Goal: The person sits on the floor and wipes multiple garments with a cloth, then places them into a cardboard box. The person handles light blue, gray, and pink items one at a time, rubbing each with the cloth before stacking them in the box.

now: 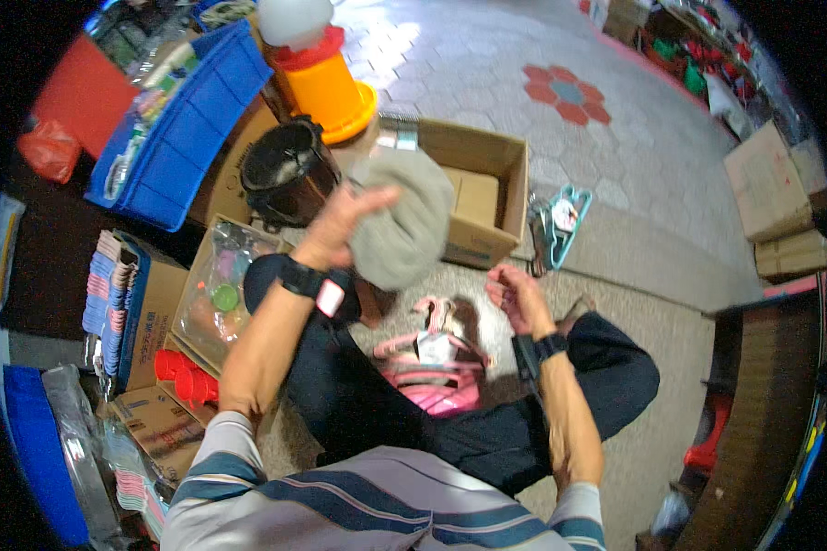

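Observation:
My left hand (344, 224) grips a grey-beige cloth cap (405, 220) by its left edge, thumb on top. The cap hangs in front of an open cardboard box (486, 249) and covers part of it. To the right, my right hand (517, 299) is raised with loosely bent fingers and nothing visible in it. Below and between my hands, a bundle of pink clothes hangers (434, 379) lies on the floor between my legs, with a white label on it. A set of teal hangers (570, 231) rests on the ground beyond my right hand, beside the box.
A black bucket (293, 172) and an orange-yellow poultry feeder (327, 89) stand at the upper left. Further left are a blue plastic bin (200, 144), a carton with plastic-bagged goods (203, 324) and red cups (191, 382). Cartons (765, 186) are stacked at the right.

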The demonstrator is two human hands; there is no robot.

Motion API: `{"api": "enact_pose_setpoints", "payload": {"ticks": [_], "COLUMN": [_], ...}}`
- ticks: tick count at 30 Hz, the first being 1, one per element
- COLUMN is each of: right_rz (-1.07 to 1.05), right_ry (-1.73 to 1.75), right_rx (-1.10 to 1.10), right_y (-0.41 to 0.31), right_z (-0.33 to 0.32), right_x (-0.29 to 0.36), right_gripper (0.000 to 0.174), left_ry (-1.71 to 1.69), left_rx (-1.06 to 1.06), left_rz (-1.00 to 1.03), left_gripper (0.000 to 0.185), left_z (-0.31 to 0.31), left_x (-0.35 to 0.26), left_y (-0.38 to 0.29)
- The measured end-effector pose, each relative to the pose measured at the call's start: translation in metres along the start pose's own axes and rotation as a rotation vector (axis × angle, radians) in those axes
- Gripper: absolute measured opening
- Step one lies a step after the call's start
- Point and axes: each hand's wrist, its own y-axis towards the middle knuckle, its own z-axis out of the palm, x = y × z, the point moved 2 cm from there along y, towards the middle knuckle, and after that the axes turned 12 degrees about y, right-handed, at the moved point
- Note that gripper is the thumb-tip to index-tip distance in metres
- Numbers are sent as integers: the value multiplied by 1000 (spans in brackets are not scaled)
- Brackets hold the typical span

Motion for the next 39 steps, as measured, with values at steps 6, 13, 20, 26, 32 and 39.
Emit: {"api": "enact_pose_setpoints", "payload": {"ticks": [6,13,20,26,32,39], "right_rz": [149,179,210,-51,-205,-74], "right_ry": [-195,-1409,-1847,-2034,-2088,-1801], "right_rx": [-378,-142,121,74,153,349], "right_y": [38,27,21,35,25,13], "right_z": [-120,-143,-104,-116,-106,-70], "right_x": [-50,-130,-169,-198,-198,-151], "right_gripper": [27,32,56,37,23,25], "left_ry": [35,226,420,524,496,439], "left_rx": [-204,-174,-288,-349,-293,-260], "left_rz": [75,30,-40,-70,-73,-21], "left_gripper": [43,39,39,36,37,42], "left_z": [-32,-39,-34,-32,-30,-27], "left_x": [-13,-7,-15,-11,-7,-3], "left_y": [20,28,23,25,26,21]}}
